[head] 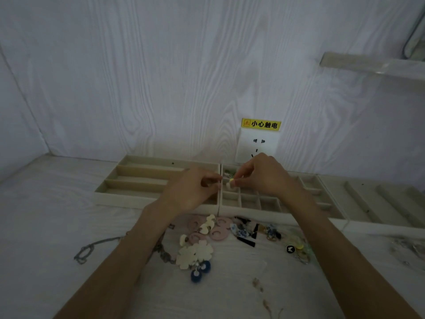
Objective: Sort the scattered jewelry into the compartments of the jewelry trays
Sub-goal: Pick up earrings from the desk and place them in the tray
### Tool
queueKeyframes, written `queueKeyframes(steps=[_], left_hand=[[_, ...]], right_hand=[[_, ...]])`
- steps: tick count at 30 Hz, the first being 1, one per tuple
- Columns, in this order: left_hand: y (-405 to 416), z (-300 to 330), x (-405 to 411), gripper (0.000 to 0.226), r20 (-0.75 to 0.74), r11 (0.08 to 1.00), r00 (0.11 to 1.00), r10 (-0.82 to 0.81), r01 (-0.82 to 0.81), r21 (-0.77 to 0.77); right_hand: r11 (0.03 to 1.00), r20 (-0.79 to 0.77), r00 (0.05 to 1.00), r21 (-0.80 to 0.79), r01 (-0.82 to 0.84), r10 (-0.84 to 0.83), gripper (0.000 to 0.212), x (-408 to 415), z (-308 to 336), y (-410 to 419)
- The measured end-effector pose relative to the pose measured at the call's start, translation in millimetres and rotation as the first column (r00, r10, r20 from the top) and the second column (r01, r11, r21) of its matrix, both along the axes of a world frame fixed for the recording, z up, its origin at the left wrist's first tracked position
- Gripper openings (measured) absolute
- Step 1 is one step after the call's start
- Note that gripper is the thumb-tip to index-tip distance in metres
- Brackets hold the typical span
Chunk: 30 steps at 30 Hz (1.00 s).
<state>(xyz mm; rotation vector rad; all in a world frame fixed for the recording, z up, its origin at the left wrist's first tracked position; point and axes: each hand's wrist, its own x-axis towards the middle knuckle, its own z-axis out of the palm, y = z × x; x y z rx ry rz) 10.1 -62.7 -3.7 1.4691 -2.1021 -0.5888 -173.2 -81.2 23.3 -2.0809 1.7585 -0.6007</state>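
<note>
**Cream earring held over the middle tray**

While both hands meet above the trays, I read this as the placing step for one small piece. My right hand (259, 174) pinches a small cream earring (228, 185) between thumb and fingertips, just over the grid tray (243, 211). My left hand (192, 188) has its fingers curled close in beside it; whether it grips part of the same piece I cannot tell. One back compartment already holds something small and pale. The long-slot tray (119, 200) to the left looks bare. Most of the scattered jewelry (207, 240) lies on the table (46, 226) near the trays' front edge. Next, I judge, the earring needs lowering into one cell, then letting go cleanly.
</note>
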Motion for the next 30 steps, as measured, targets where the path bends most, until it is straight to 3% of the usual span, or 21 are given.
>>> queueKeyframes(steps=[23, 30], left_hand=[[-4.4, -3.4, 4.3, 0.035, -0.024, 0.997, 0.998, -0.066, 0.067, 0.045], [-0.2, -3.3, 4.8, 0.034, -0.012, 0.999, 0.999, -0.039, 0.039, -0.029]], right_hand=[[0.988, -0.182, 0.982, -0.153, 0.024, -0.052, 0.010, 12.2, -5.7, 8.4], [0.994, -0.076, 0.996, -0.102, -0.047, 0.040, 0.014, -1.7, 4.5, 16.6]])
